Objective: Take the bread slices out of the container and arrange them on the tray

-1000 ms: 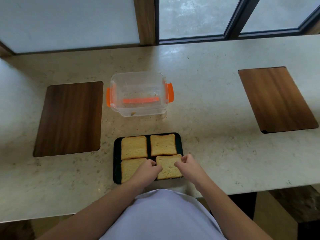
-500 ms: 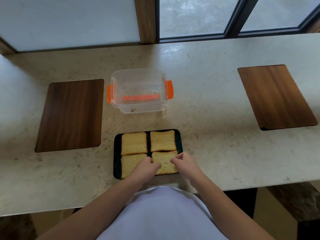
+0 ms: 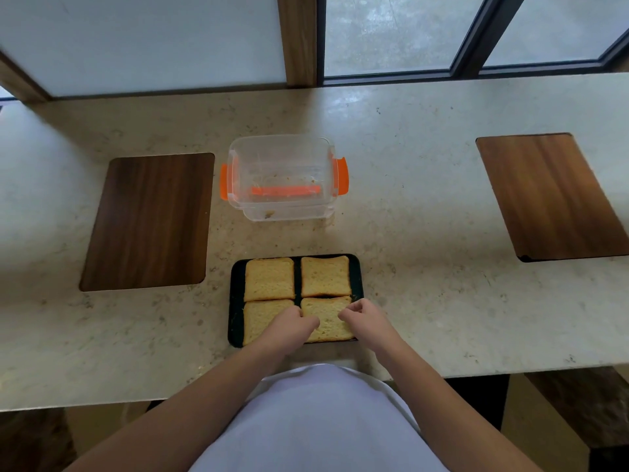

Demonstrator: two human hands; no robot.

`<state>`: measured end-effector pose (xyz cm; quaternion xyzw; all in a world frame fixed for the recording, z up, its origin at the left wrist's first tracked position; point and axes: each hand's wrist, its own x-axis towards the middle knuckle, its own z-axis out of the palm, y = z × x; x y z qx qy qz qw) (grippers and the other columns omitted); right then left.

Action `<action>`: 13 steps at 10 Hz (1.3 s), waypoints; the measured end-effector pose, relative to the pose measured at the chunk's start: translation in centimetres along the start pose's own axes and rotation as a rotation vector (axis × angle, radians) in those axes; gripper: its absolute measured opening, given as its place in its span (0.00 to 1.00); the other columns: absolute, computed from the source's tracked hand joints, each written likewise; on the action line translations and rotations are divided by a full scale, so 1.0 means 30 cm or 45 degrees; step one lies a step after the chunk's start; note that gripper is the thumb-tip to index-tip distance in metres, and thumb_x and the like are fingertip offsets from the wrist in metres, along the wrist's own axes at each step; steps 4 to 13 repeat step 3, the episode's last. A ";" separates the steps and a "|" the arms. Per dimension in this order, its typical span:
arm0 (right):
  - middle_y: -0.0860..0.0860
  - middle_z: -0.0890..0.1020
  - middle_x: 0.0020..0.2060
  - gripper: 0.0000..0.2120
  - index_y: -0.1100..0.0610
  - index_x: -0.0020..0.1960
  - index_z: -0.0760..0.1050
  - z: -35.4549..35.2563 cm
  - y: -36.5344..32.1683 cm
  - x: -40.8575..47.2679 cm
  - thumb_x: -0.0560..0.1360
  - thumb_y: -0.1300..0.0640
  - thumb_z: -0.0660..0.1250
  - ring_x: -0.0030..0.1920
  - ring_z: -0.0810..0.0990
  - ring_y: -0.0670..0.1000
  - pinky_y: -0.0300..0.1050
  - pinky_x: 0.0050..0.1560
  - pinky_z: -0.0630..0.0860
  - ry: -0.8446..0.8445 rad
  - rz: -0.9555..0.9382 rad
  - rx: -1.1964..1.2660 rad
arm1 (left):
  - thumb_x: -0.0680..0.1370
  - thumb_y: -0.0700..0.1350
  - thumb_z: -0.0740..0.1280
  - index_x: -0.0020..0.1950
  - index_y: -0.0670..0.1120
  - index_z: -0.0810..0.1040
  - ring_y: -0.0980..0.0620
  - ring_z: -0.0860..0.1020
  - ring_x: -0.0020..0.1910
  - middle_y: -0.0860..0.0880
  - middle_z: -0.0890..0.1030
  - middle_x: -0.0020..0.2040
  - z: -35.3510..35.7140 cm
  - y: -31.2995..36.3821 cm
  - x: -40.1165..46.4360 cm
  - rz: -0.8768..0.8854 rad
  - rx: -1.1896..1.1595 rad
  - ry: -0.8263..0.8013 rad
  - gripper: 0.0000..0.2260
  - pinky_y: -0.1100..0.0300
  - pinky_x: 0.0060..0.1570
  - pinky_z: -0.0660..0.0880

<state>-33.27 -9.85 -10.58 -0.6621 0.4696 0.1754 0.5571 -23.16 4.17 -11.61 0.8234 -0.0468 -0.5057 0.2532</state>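
Four golden, square toasted bread slices fill the dark rectangular tray (image 3: 236,301) in a two-by-two grid. Both hands pinch the nearest right-hand slice (image 3: 328,320): left hand (image 3: 292,327) curled at its left edge, right hand (image 3: 366,316) at its right edge, likely squaring it up. Beyond them, the clear plastic container with orange clips (image 3: 282,178) holds only crumbs.

Four bread slices (image 3: 269,279) fill the dark tray (image 3: 236,294) in a two-by-two grid. Both hands pinch the near-right slice (image 3: 328,318) — left hand (image 3: 292,327) at its left edge, right hand (image 3: 366,318) at its right. The clear container (image 3: 282,178) sits beyond on the tabletop (image 3: 425,267).
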 end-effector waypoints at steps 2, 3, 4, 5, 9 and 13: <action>0.52 0.79 0.54 0.13 0.56 0.59 0.74 -0.036 -0.035 -0.017 0.77 0.52 0.65 0.50 0.79 0.49 0.46 0.47 0.77 -0.025 -0.070 -0.138 | 0.78 0.52 0.65 0.55 0.52 0.72 0.57 0.75 0.40 0.55 0.76 0.43 -0.039 0.015 -0.005 0.094 0.018 0.139 0.08 0.57 0.43 0.74; 0.52 0.78 0.56 0.16 0.56 0.62 0.74 -0.048 -0.089 -0.007 0.77 0.50 0.65 0.52 0.78 0.50 0.46 0.48 0.77 -0.005 -0.159 -0.257 | 0.79 0.52 0.64 0.70 0.45 0.72 0.50 0.79 0.54 0.47 0.80 0.59 -0.063 0.050 -0.015 0.146 0.106 0.242 0.21 0.55 0.50 0.77; 0.52 0.78 0.56 0.16 0.56 0.62 0.74 -0.048 -0.089 -0.007 0.77 0.50 0.65 0.52 0.78 0.50 0.46 0.48 0.77 -0.005 -0.159 -0.257 | 0.79 0.52 0.64 0.70 0.45 0.72 0.50 0.79 0.54 0.47 0.80 0.59 -0.063 0.050 -0.015 0.146 0.106 0.242 0.21 0.55 0.50 0.77; 0.52 0.78 0.56 0.16 0.56 0.62 0.74 -0.048 -0.089 -0.007 0.77 0.50 0.65 0.52 0.78 0.50 0.46 0.48 0.77 -0.005 -0.159 -0.257 | 0.79 0.52 0.64 0.70 0.45 0.72 0.50 0.79 0.54 0.47 0.80 0.59 -0.063 0.050 -0.015 0.146 0.106 0.242 0.21 0.55 0.50 0.77; 0.52 0.78 0.56 0.16 0.56 0.62 0.74 -0.048 -0.089 -0.007 0.77 0.50 0.65 0.52 0.78 0.50 0.46 0.48 0.77 -0.005 -0.159 -0.257 | 0.79 0.52 0.64 0.70 0.45 0.72 0.50 0.79 0.54 0.47 0.80 0.59 -0.063 0.050 -0.015 0.146 0.106 0.242 0.21 0.55 0.50 0.77; 0.52 0.78 0.56 0.16 0.56 0.62 0.74 -0.048 -0.089 -0.007 0.77 0.50 0.65 0.52 0.78 0.50 0.46 0.48 0.77 -0.005 -0.159 -0.257 | 0.79 0.52 0.64 0.70 0.45 0.72 0.50 0.79 0.54 0.47 0.80 0.59 -0.063 0.050 -0.015 0.146 0.106 0.242 0.21 0.55 0.50 0.77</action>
